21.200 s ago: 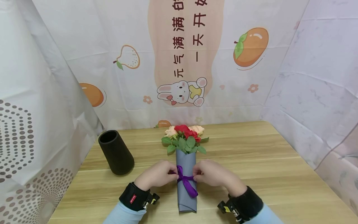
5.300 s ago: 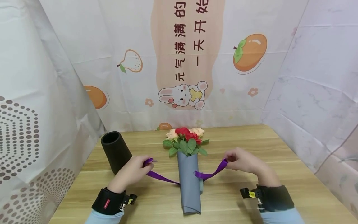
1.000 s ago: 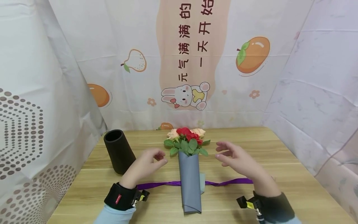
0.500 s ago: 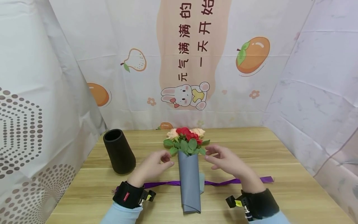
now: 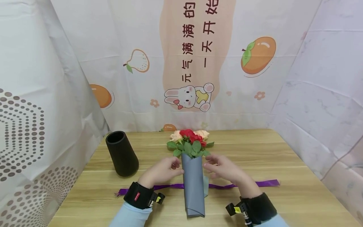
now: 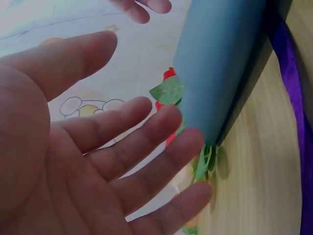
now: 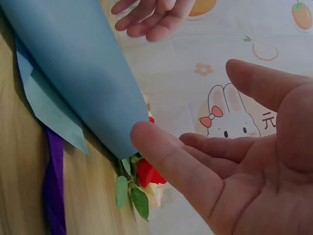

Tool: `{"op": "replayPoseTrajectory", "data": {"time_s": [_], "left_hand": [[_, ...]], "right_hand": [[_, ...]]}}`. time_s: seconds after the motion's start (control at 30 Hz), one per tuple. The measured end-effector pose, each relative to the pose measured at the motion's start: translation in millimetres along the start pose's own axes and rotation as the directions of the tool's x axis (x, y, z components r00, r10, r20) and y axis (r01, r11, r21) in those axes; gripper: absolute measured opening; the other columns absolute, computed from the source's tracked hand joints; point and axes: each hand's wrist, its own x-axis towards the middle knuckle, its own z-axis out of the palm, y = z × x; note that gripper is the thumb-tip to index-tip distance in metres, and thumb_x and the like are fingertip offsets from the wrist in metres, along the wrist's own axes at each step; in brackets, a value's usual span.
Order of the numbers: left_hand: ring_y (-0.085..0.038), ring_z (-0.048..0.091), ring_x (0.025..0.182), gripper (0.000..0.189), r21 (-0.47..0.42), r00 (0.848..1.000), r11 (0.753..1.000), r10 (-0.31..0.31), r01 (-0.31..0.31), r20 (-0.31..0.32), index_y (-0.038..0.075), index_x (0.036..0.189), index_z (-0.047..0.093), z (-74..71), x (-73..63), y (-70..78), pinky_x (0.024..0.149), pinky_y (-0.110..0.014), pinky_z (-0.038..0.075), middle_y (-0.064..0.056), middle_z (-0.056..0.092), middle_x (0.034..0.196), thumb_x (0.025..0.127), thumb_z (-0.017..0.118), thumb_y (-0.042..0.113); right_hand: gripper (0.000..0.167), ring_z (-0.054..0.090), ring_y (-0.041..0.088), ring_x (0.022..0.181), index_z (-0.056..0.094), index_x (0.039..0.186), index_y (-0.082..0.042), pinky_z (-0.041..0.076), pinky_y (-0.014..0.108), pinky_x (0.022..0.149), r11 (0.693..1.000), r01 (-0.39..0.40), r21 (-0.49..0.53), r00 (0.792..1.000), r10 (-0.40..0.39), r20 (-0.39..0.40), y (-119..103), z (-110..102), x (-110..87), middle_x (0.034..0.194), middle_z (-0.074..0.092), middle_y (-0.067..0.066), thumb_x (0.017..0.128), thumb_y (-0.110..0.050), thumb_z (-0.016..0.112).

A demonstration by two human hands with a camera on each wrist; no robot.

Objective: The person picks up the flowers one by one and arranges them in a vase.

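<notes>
A bouquet of red and peach roses [image 5: 189, 135] with green leaves lies on the table, its stems rolled in grey-blue wrapping paper [image 5: 193, 189]. Beneath the wrap a purple ribbon [image 5: 221, 186] runs out flat to both sides, untied. My left hand [image 5: 163, 170] hovers at the wrap's left side, fingers relaxed and holding nothing. On the other side my right hand [image 5: 224, 168] is beside the wrap's upper part, also with loose fingers and nothing held. In both wrist views the palms face the blue wrap [image 6: 220, 63] with spread fingers; whether any fingertip touches it I cannot tell.
A black vase [image 5: 122, 154] stands upright at the left on the wooden table [image 5: 283, 205]. White printed cloth [image 5: 136, 94] hangs behind the table and along both sides. A loose paper corner [image 7: 54, 110] sticks out under the wrap's right edge.
The ribbon, earlier tied in a bow and then held up by both hands, now lies on the table. In the last second both hands have moved inward and lower, towards the wrap.
</notes>
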Motion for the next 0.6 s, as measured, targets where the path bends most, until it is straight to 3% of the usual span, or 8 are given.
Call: {"op": "replayPoseTrajectory", "data": {"time_s": [0.3, 0.6], "left_hand": [[-0.031, 0.063, 0.114, 0.055, 0.084, 0.998, 0.996, -0.035, 0.03, 0.058, -0.002, 0.132, 0.06, 12.5, 9.1, -2.4, 0.095, -0.045, 0.052, -0.016, 0.065, 0.126, 0.09, 0.078, 0.028], [-0.032, 0.059, 0.124, 0.047, 0.113, 0.997, 0.993, -0.035, 0.027, 0.073, -0.003, 0.136, 0.058, 21.1, 14.7, -5.2, 0.101, -0.046, 0.049, -0.018, 0.061, 0.134, 0.097, 0.067, 0.022]], "right_hand": [[0.077, 0.069, 0.033, 0.095, 0.037, 0.148, 0.015, 0.061, 0.045, 0.074, 0.994, -0.105, -0.038, 0.994, 0.105, -0.004, 1, 14, 8.7, 0.116, 0.066, 0.021, 0.098, -0.033, 0.07], [0.082, 0.071, 0.031, 0.086, 0.037, 0.146, 0.017, 0.061, 0.045, 0.067, 0.986, -0.163, -0.047, 0.987, 0.163, 0.004, 12, 19, 10.7, 0.121, 0.063, 0.028, 0.093, -0.031, 0.076]]}}
